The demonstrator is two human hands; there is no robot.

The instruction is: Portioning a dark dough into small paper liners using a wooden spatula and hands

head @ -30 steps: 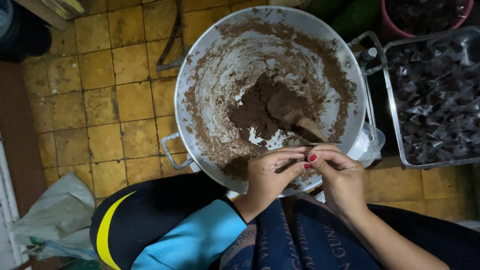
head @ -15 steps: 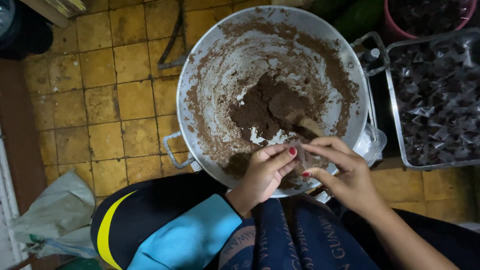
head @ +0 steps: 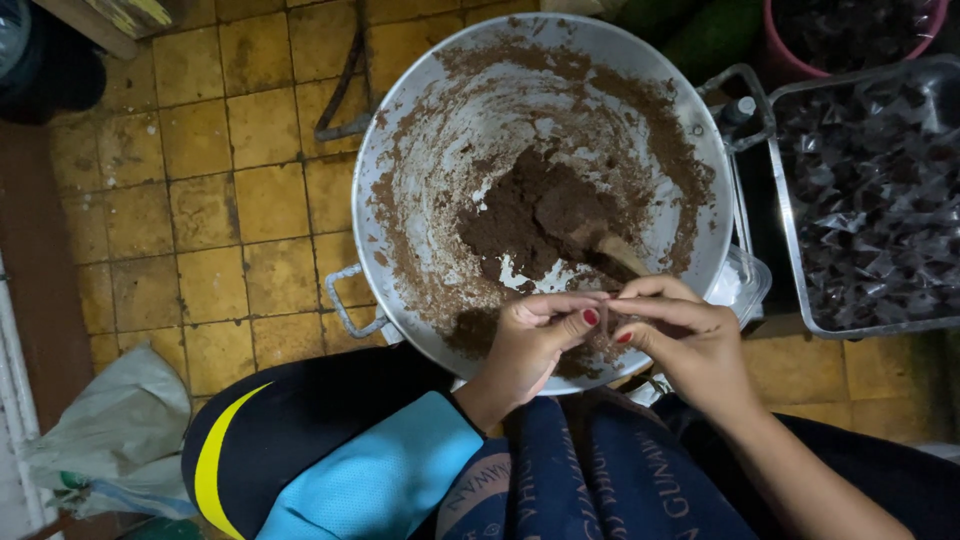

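A large metal basin (head: 400, 130) stands on the tiled floor, smeared with brown paste, and a dark mound of the paste (head: 530, 215) lies in its middle. A wooden spoon (head: 615, 255) is stuck in the mound. My left hand (head: 535, 340) and my right hand (head: 690, 335) meet over the basin's near rim, fingertips pinched together on a small clear plastic wrapper (head: 607, 318) with brown paste in it. Both hands have red nails.
A metal tray (head: 785, 230) full of small dark wrapped pieces stands at the right, with a red tub (head: 775, 50) behind it. A crumpled plastic bag (head: 100, 430) lies at the lower left. Yellow floor tiles (head: 220, 200) lie left of the basin.
Both hands have moved slightly up and right over the basin's rim, fingers still pinched together on the small wrapper. The basin and tray have not moved.
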